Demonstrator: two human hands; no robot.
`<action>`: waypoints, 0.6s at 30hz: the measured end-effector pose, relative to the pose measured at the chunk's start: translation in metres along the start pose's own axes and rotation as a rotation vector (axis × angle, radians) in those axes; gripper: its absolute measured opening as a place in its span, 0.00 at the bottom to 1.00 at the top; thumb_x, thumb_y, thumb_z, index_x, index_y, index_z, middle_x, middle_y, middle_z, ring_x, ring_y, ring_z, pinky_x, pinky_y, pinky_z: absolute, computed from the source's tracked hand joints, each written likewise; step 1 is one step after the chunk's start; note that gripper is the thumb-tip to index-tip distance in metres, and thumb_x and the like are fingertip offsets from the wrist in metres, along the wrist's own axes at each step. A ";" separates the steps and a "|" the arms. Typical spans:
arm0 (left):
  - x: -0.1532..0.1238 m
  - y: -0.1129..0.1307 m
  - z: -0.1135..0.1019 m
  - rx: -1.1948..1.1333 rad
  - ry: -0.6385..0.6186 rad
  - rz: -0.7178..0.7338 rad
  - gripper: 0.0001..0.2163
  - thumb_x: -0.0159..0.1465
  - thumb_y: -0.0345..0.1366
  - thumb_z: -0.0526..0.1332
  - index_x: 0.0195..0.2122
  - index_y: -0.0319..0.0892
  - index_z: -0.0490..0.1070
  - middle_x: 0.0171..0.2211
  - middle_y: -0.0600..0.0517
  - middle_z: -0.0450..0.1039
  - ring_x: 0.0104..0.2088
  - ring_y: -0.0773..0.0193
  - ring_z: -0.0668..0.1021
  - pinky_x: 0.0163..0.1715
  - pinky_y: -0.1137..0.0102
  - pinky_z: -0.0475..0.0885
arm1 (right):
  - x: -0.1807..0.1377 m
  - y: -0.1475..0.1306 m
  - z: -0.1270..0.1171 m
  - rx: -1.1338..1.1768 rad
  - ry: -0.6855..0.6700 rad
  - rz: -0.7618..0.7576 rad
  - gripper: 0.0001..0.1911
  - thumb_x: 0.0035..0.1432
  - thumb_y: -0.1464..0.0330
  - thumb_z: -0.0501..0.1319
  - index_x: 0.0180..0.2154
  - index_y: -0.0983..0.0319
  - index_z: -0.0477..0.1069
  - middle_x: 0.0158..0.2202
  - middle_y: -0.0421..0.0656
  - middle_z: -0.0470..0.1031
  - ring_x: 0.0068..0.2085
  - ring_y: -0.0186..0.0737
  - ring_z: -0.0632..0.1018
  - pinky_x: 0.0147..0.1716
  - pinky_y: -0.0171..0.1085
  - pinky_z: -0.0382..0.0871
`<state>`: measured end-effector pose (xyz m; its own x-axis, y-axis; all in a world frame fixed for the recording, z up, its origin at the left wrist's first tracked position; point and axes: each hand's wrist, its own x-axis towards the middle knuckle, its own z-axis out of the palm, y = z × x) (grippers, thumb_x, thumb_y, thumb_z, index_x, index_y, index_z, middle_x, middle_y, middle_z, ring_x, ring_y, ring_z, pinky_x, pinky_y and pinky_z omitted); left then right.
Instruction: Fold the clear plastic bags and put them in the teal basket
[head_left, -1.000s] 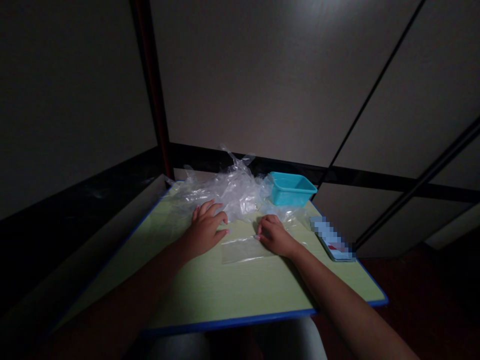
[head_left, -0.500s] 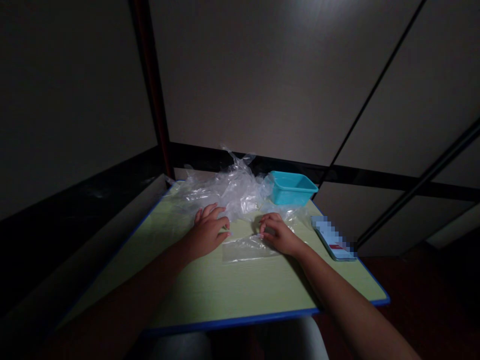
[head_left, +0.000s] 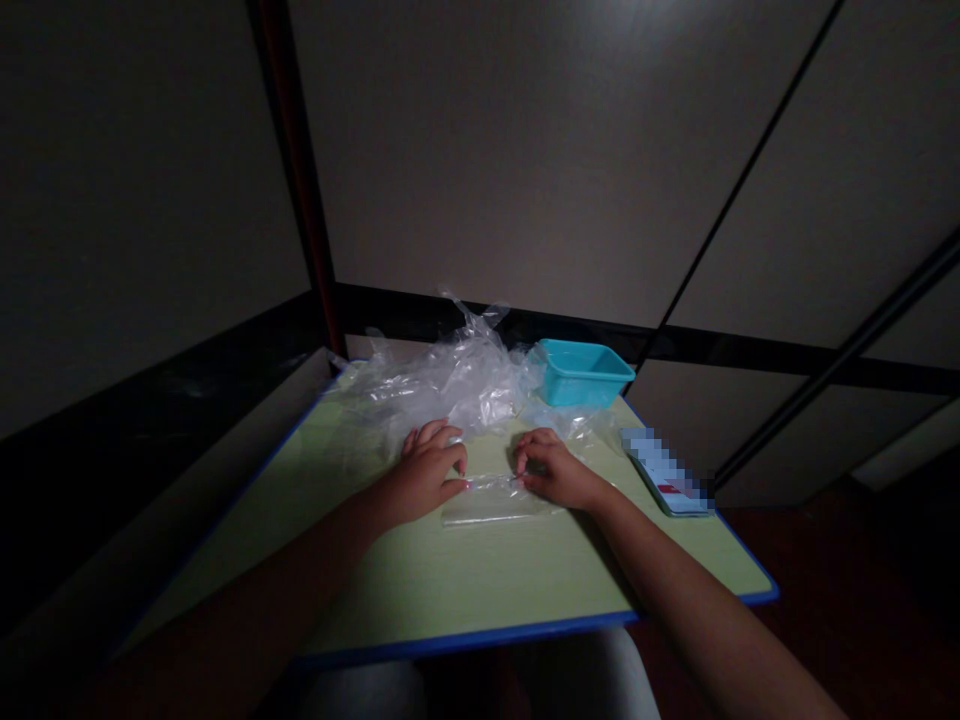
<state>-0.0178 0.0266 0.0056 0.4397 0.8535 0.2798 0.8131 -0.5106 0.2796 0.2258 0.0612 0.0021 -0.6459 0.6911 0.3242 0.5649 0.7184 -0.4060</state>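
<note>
A small clear plastic bag (head_left: 491,502) lies on the pale green table (head_left: 465,580) between my hands. My left hand (head_left: 427,472) pinches the bag's far left corner, fingers curled. My right hand (head_left: 551,468) pinches its far right corner the same way. The bag's far edge is lifted and folded toward me between the two pinches. Both forearms reach in from the near edge of the table.
A heap of crumpled clear plastic bags (head_left: 442,385) fills the back of the table. A turquoise plastic tub (head_left: 581,372) stands at the back right. A phone-like flat object (head_left: 666,470) lies by the right edge. Dark panelled walls stand close behind.
My left hand moved right from the table surface onto the bag's left corner and closed on it. The bag's far edge has lifted and folded nearer; my right hand kept its grip.
</note>
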 end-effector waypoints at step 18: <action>0.001 0.028 -0.001 -0.167 -0.008 0.067 0.05 0.55 0.33 0.60 0.31 0.44 0.63 0.31 0.54 0.68 0.37 0.61 0.69 0.38 0.67 0.61 | 0.001 -0.001 -0.001 -0.055 -0.076 0.072 0.07 0.49 0.65 0.62 0.30 0.61 0.69 0.38 0.44 0.67 0.45 0.44 0.64 0.44 0.41 0.55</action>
<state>0.0046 0.0132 0.0150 0.4943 0.8173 0.2960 0.7076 -0.5761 0.4091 0.2252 0.0610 0.0035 -0.6385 0.7346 0.2296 0.6370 0.6718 -0.3780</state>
